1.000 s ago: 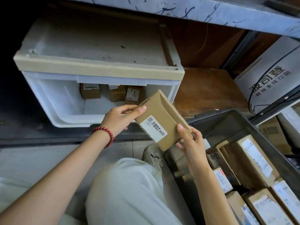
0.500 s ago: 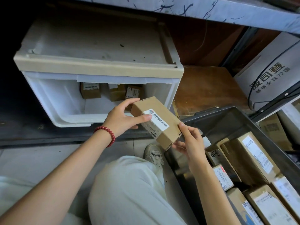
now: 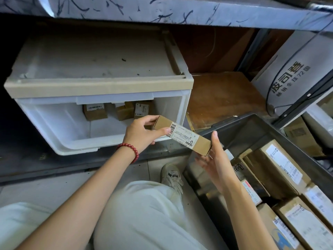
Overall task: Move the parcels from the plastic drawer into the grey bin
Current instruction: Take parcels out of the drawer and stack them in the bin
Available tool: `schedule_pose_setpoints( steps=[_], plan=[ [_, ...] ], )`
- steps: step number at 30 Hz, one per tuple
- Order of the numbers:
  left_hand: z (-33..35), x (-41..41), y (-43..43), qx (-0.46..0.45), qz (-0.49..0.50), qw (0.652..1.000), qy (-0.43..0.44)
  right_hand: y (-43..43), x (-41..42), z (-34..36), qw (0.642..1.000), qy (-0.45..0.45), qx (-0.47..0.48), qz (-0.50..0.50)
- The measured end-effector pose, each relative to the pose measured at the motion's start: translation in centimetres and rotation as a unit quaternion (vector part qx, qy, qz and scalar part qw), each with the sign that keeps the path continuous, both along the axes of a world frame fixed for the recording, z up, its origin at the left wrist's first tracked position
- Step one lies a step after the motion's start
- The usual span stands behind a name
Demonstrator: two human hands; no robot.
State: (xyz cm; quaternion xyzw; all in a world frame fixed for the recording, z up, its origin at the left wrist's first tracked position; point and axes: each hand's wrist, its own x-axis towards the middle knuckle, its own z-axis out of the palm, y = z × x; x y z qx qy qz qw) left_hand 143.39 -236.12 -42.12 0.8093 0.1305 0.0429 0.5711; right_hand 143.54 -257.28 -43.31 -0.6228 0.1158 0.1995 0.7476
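Note:
I hold a flat brown cardboard parcel with a white barcode label between the drawer and the bin. My left hand grips its left end, thumb on the label side. My right hand has straight fingers and supports the parcel's right end from beneath. The white plastic drawer stands pulled open at the left, with three small brown parcels at its back. The grey bin sits at the lower right and holds several labelled parcels.
A marbled shelf edge runs overhead. A white printed carton and cables stand at the right, beside a brown wooden board. My knee in pale trousers and a shoe lie below the hands.
The parcel has turned from its broad face to its narrow labelled side and dropped a little toward the bin. My right hand has opened flat beneath its right end.

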Motion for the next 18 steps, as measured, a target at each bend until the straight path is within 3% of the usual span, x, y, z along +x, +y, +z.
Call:
schedule_pose_setpoints(
  steps=[8, 18],
  plan=[
    [2.4, 2.1, -5.5, 0.097, -0.082, 0.991, -0.049, -4.7, -0.2, 1.0, 0.995, -0.042, 0.004, -0.089],
    [3.1, 4.9, -15.4, 0.100, -0.219, 0.970, 0.014, -14.4, -1.7, -1.5, 0.970, -0.037, -0.052, -0.233]
  ],
)
